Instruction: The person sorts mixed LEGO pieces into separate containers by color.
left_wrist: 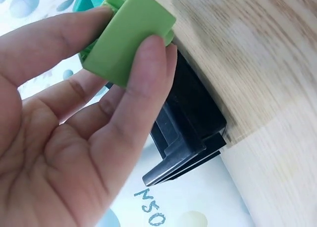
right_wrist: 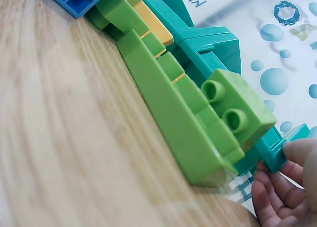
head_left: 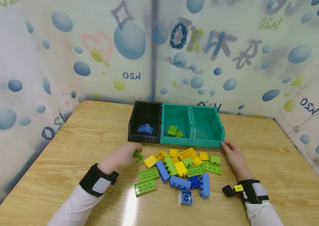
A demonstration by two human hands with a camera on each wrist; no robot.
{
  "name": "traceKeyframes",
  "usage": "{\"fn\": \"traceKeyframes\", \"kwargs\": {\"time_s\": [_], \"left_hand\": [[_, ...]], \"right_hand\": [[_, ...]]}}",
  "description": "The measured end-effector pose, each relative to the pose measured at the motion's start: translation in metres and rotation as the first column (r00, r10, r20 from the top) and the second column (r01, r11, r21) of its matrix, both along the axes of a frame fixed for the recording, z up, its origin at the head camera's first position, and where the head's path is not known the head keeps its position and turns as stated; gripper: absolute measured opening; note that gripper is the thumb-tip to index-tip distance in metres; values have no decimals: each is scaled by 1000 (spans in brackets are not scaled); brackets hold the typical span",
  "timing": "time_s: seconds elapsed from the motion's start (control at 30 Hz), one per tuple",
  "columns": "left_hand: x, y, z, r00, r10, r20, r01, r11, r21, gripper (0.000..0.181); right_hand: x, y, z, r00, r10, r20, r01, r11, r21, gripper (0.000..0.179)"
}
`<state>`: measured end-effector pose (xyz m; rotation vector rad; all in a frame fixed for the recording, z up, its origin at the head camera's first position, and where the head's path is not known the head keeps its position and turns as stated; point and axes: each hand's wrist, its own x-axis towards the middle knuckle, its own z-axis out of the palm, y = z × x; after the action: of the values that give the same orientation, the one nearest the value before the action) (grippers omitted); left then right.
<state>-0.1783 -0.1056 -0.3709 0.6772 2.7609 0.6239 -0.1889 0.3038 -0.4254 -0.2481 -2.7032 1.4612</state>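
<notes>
My left hand (head_left: 124, 156) pinches a green building brick (left_wrist: 130, 38) between thumb and fingers, in front of the black bin (head_left: 144, 138). Over on the right, my right hand (head_left: 234, 153) pinches the front corner of the right teal bin (right_wrist: 275, 149). Between the hands lies a loose heap of bricks: yellow bricks (head_left: 180, 169) at the back and middle, green bricks (head_left: 145, 187) at both sides, blue bricks (head_left: 180, 182) toward the front. A blue brick (head_left: 145, 129) lies in the black bin. Green bricks (head_left: 172, 130) lie in the middle teal bin (head_left: 176, 140).
The three bins stand joined in a row near the back of the wooden table (head_left: 103, 125). Behind it hangs a patterned curtain (head_left: 137, 81). A single blue brick (head_left: 186, 197) sits closest to the front.
</notes>
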Motion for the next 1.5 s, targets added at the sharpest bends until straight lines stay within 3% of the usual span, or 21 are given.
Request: {"fn": "traceKeyframes", "kwargs": {"time_s": [0.3, 0.53, 0.77, 1.23, 1.5], "left_hand": [[-2, 4, 3, 999, 27, -28, -25, 998, 65, 20], [-3, 5, 5, 996, 30, -86, -18, 991, 136, 23], [-6, 11, 9, 988, 86, -126, -56, 973, 225, 22], [-40, 49, 27, 978, 66, -197, -10, 963, 270, 15], [-52, 59, 28, 979, 70, -191, -16, 963, 271, 18]], "right_hand": [[0, 0, 1, 1000, -3, 13, 3, 1000, 6, 50], [-1, 0, 0, 1000, -5, 7, 5, 1000, 17, 48], [-2, 0, 1, 1000, -2, 2, 2, 1000, 5, 47], [-1, 0, -1, 1000, 10, -16, -10, 1000, -4, 45], [-2, 1, -1, 1000, 3, -7, -3, 1000, -7, 45]]}}
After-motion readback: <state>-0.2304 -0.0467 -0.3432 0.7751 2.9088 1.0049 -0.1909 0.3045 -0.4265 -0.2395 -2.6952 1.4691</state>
